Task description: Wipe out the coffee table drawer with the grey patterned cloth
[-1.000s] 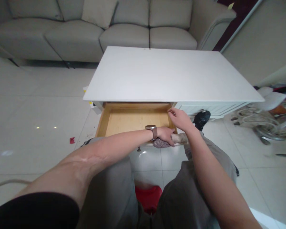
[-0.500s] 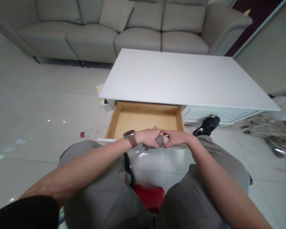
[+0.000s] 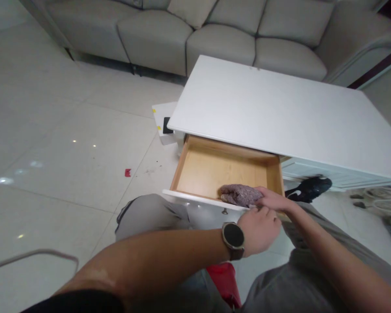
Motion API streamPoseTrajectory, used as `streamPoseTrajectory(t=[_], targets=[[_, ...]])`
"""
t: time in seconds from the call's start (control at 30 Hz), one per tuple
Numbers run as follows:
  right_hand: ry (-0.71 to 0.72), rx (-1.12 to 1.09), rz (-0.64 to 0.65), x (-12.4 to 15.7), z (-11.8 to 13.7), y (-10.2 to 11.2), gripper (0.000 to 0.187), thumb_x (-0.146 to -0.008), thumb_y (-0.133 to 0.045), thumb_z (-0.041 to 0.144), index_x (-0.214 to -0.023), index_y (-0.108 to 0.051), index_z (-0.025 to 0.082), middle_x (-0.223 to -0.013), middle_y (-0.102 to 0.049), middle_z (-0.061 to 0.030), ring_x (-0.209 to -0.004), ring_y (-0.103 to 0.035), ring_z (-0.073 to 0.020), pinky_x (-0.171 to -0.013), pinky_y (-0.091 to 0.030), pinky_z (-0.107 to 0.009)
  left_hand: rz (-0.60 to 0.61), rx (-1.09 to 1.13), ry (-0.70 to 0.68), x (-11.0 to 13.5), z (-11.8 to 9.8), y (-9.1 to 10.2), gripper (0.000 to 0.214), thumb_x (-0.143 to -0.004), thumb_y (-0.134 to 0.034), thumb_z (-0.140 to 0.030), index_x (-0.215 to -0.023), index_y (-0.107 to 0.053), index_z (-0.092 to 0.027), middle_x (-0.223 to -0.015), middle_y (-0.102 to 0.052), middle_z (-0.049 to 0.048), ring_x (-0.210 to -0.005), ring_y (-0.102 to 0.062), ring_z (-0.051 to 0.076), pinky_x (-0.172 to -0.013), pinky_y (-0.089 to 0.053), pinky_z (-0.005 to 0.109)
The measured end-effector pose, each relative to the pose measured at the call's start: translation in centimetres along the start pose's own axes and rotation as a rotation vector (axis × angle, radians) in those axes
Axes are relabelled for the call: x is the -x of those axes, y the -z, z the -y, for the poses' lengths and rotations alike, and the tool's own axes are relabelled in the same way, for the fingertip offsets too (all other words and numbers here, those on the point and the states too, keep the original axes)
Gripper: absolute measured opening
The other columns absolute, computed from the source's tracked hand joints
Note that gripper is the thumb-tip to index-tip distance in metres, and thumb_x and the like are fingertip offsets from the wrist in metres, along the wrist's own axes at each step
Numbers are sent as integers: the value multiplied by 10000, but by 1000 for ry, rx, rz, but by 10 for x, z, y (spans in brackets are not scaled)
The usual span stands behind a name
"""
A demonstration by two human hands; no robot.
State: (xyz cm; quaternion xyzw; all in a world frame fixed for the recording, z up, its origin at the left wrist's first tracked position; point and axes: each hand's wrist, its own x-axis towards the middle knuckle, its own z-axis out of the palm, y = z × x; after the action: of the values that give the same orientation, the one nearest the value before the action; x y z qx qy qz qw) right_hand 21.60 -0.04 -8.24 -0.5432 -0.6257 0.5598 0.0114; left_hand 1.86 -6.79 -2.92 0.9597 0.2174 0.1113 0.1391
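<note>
A purplish-grey cloth (image 3: pixel 239 194) is bunched over the front rim of a pulled-out wooden drawer (image 3: pixel 205 167). My right hand (image 3: pixel 270 200) grips the cloth at its right end, fingers closed on it. Just in front of the drawer, my left hand (image 3: pixel 260 228) is closed with its fingers curled, close against my right hand and the cloth's edge. Whatever is inside its fingers is hidden. A watch (image 3: pixel 233 235) sits on my left wrist. Below the cloth, a small dark knob (image 3: pixel 224 211) shows on the white drawer front.
The drawer belongs to a white low table (image 3: pixel 273 108) before a grey sofa (image 3: pixel 221 43). A white box (image 3: pixel 164 108) stands left of the table. My black shoe (image 3: pixel 311 189) is at the right, a red object (image 3: pixel 224 282) between my legs, and a red scrap (image 3: pixel 127 172) on the floor.
The view has turned left and down. The cloth, earlier mostly covered by both hands, now lies exposed over the drawer's front. My left hand has moved off its left side toward me and rightward.
</note>
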Motion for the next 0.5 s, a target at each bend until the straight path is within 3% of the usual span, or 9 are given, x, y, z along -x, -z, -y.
streamPoseTrajectory(t=[0.1, 0.2, 0.4, 0.5], targets=[[-42, -83, 70, -15, 14, 0, 155, -733, -693, 346, -782, -699, 199, -712, -659, -11, -668, -566, -186, -601, -475, -296, 50, -120, 82, 3, -7, -26, 456, -1038, -325, -154, -1363, -635, -73, -1409, -614, 187, -1301, -565, 281, -1018, -503, 446], [12, -111, 195, -42, 46, -9, 192, -739, -703, 342, -833, -713, 175, -734, -670, -4, -672, -571, -167, -613, -476, -272, 138, -140, 193, 2, -13, -42, 501, -1036, -314, -167, -1448, -589, -93, -1523, -538, 159, -1403, -491, 299, -1102, -466, 486], [258, -71, 246, -122, 133, -65, 204, -733, -658, 238, -906, -722, 150, -875, -729, -14, -793, -637, -161, -749, -491, -249, 257, 24, 230, 1, -14, -44, 486, -1032, -344, -162, -1434, -608, -92, -1488, -573, 161, -1403, -492, 274, -1153, -442, 438], [341, 77, 223, -152, 166, -87, 179, -734, -642, 188, -890, -726, 161, -842, -736, -15, -785, -649, -159, -715, -472, -231, 353, 63, 191, 3, -13, -41, 483, -1016, -354, -117, -1413, -627, -87, -1472, -589, 160, -1387, -512, 251, -1135, -454, 376]])
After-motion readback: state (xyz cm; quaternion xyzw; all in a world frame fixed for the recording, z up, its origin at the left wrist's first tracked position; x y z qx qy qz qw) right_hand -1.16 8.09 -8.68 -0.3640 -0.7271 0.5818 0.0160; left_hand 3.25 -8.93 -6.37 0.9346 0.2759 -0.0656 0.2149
